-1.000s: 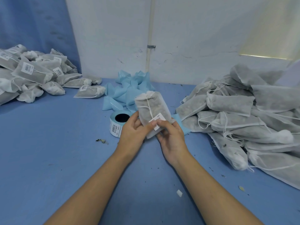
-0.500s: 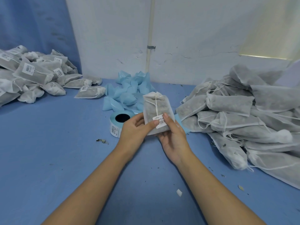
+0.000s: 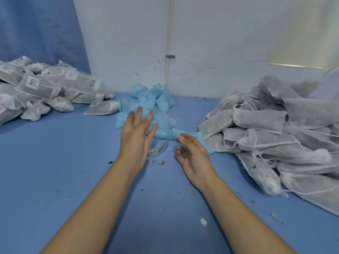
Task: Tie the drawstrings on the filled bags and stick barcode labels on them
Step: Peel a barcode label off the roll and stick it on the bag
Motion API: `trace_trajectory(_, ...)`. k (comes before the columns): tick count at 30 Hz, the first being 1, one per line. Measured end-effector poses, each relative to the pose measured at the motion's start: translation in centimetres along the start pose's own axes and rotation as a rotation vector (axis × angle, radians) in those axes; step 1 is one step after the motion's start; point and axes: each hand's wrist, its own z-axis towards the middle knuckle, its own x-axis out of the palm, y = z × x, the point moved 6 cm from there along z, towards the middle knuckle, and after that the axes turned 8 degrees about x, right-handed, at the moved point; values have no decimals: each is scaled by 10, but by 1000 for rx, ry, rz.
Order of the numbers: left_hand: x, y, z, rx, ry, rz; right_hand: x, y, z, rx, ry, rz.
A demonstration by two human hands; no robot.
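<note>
Your left hand [image 3: 136, 136] hangs over the label roll [image 3: 158, 150], which sits on the table [image 3: 55, 171] and is partly hidden behind your palm. Your right hand [image 3: 192, 153] is just right of the roll, apart from your left. Behind both hands a heap of backing strips [image 3: 152, 103] reaches back to the wall [image 3: 211, 43], where a pipe [image 3: 169, 33] rises. Well left of your left hand lies a pile of labelled bags [image 3: 36, 92], with a single bag [image 3: 102, 109] between that pile and the strips. Right of your right hand lies a pile of unlabelled bags [image 3: 275, 129]. A paper scrap [image 3: 203, 221] lies on the table beside your right forearm, nearer you than the hand.
</note>
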Motion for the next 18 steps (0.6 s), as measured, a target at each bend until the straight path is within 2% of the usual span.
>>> trace_trajectory(3,7,9,-8,-40,56,10,-2,11,-2,-138,-62,-51)
trace_trajectory(7,17,19,-18,-78,114,99,-9,46,-8,-400,-257,-133)
trace_trajectory(11,21,25,-23,-107,173,181,-24,57,-4,-311,-331,-114)
trace_trajectory(18,21,27,-28,-97,272,330,-32,63,1,-165,-248,-43)
